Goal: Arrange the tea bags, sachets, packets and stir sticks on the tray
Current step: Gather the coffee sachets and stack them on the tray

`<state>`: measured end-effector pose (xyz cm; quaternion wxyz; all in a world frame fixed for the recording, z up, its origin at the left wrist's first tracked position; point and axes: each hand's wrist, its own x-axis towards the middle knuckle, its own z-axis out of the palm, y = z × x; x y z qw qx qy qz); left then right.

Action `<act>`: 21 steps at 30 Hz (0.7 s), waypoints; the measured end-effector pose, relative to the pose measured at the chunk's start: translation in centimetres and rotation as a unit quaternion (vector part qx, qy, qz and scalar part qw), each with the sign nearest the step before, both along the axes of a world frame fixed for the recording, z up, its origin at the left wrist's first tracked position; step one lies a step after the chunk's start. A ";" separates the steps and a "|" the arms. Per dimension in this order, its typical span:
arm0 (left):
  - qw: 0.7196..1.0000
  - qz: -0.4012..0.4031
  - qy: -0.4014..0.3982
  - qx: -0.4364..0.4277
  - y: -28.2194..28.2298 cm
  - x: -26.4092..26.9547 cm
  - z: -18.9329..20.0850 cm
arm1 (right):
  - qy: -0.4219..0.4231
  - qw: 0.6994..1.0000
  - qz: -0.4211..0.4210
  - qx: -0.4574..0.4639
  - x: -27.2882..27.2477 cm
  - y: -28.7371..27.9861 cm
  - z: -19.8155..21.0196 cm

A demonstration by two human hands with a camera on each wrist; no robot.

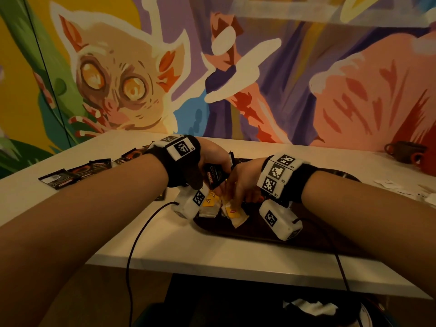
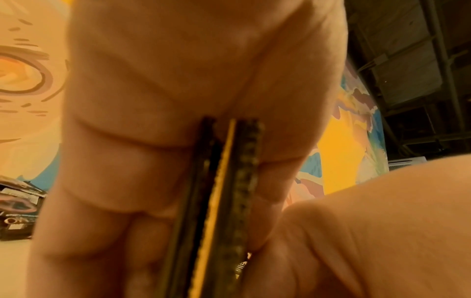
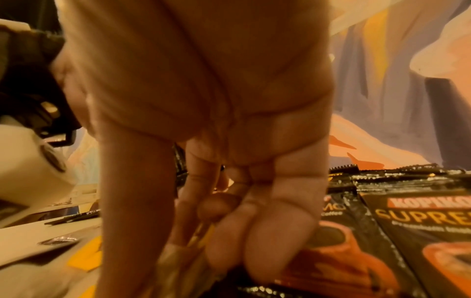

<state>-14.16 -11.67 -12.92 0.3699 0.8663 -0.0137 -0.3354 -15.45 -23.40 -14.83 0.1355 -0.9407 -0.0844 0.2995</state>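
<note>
White table (image 1: 70, 185): tea bags (image 1: 232, 212) under both hands, on tray (image 1: 259, 234).

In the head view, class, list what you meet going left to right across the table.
Black sachets on the table → left hand holding sachets → right hand → dark tray → brown cups.

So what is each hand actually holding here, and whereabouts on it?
The left hand grips a few black coffee sachets by their upper ends. The right hand reaches down among the tea bags; whether it grips one cannot be told.
</note>
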 end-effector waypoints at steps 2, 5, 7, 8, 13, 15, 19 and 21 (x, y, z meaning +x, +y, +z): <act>1.000 -0.005 0.005 0.005 0.1 0.0 -0.1 | -0.002 1.000 -0.003 -0.011 0.1 0.1 -0.1; 1.000 0.003 0.014 0.004 0.3 0.0 -0.2 | -0.014 1.000 -0.018 -0.006 0.4 0.1 -0.2; 1.000 0.012 0.017 -0.006 0.3 0.0 -0.1 | -0.011 0.999 -0.040 0.015 0.5 -0.1 -0.3; 1.000 0.014 0.012 -0.012 0.3 0.0 0.0 | -0.008 0.999 -0.047 0.021 0.5 -0.3 -0.3; 0.995 0.013 -0.071 -0.070 0.8 0.3 0.7 | 0.012 0.997 -0.065 0.043 0.4 -1.3 0.5; 0.982 0.024 -0.078 -0.169 1.0 0.4 0.9 | -0.018 0.991 -0.088 0.095 0.2 -1.9 1.2; 0.926 0.044 -0.112 -0.357 0.5 0.6 0.9 | -0.096 0.939 -0.174 0.281 -0.3 -3.7 1.9; 0.904 0.065 -0.138 -0.399 0.1 0.8 0.7 | -0.122 0.878 -0.227 0.404 -0.4 -4.4 2.0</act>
